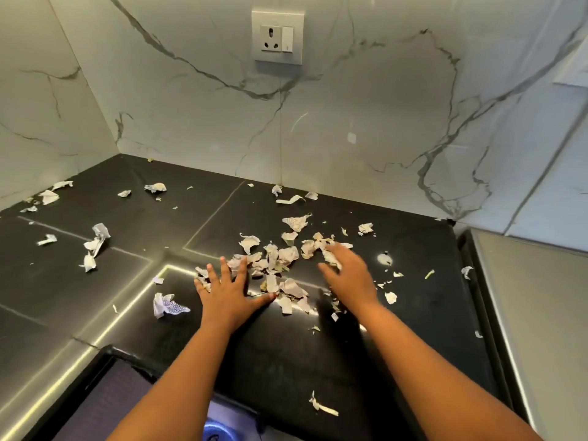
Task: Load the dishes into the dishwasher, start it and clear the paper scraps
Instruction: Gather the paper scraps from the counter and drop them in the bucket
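Countertop (95, 313): black stone, littered far and wide with torn paper.
Scrap pile (280, 259): thickest heap sat mid-counter, strung left to right between both hands.
Left hand (229, 291): flat down, fingers splayed, tips touching the pile's left edge, holding nothing.
Right hand (350, 275): blurred, fingers stretched over the pile's right end.
Printed scrap (168, 305): just left of the left hand, print unreadable.
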